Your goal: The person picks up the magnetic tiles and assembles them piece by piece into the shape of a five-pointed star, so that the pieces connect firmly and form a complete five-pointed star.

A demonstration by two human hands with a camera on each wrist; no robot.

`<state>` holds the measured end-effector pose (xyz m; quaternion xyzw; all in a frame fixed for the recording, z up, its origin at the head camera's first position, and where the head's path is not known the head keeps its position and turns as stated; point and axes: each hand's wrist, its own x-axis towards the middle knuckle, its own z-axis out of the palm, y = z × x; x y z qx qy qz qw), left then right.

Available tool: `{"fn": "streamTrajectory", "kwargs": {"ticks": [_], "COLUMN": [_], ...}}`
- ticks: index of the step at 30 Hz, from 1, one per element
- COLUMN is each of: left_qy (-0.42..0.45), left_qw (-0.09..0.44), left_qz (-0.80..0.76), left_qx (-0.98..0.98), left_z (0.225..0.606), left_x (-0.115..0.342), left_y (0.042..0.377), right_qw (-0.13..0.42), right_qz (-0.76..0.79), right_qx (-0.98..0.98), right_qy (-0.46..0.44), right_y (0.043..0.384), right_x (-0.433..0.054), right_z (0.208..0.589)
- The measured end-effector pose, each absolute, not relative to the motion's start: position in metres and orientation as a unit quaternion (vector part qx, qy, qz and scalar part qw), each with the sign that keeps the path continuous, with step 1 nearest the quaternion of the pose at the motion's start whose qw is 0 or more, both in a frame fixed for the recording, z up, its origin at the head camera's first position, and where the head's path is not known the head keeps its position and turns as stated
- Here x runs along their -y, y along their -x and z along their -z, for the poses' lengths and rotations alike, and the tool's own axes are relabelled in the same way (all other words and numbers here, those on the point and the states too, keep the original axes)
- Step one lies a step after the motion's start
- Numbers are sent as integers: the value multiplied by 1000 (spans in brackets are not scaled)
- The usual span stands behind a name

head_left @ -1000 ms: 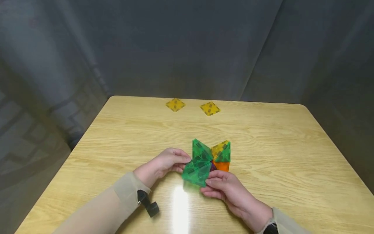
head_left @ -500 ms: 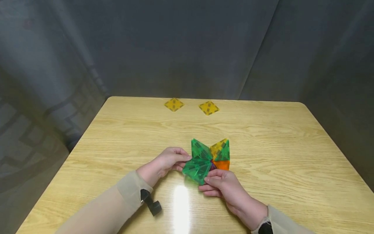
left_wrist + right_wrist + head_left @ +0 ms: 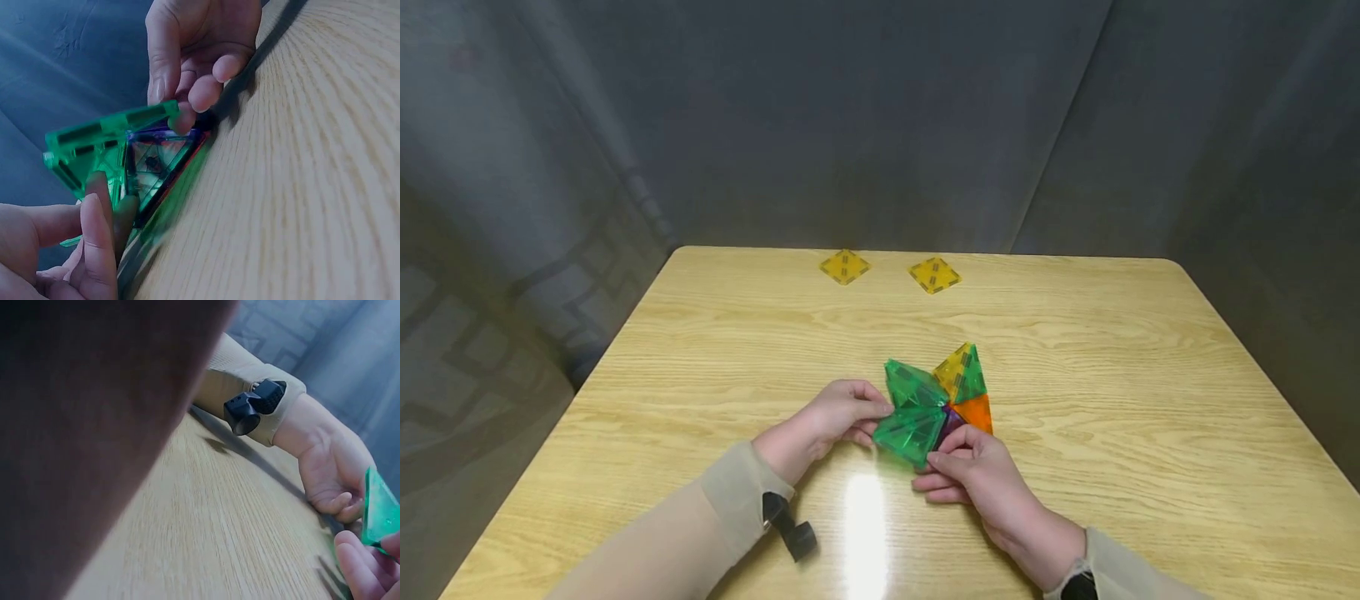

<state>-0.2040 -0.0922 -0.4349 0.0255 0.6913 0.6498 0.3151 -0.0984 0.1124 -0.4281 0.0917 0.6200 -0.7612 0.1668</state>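
A star-like build of translucent magnetic tiles sits low over the table, its folded points fanning out from one centre. Green points lie to the left, a yellow-and-green point at the back, an orange tile to the right and a purple tile near the front. My left hand pinches the left side of the green tiles between thumb and fingers. At the near corner, my right hand grips the green tile's edge by thumb and fingertips. From the left wrist, a triangular opening framed in purple shows between both hands.
Two yellow square tiles, one on the left and one on the right, lie flat near the far edge of the wooden table. Dark curtains hang behind. A black wrist camera juts from the left sleeve.
The build has turned counterclockwise: its yellow-and-green point has swung back and left, and the orange tile has shifted. Both hands keep their hold, nearly in place.
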Motion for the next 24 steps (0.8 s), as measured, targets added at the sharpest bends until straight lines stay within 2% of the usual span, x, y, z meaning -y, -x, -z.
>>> {"fn": "streamTrajectory", "kwargs": {"ticks": [24], "left_qy": [-69], "left_qw": [353], "left_qz": [-673], "left_qx": [-646], "left_z": [426], "left_x": [86], "left_y": [172], "right_qw": [162], "right_qz": [769], "right_qx": [-610], "right_qy": [-102], "right_y": [86], "right_x": [-139], "right_z": [422]}}
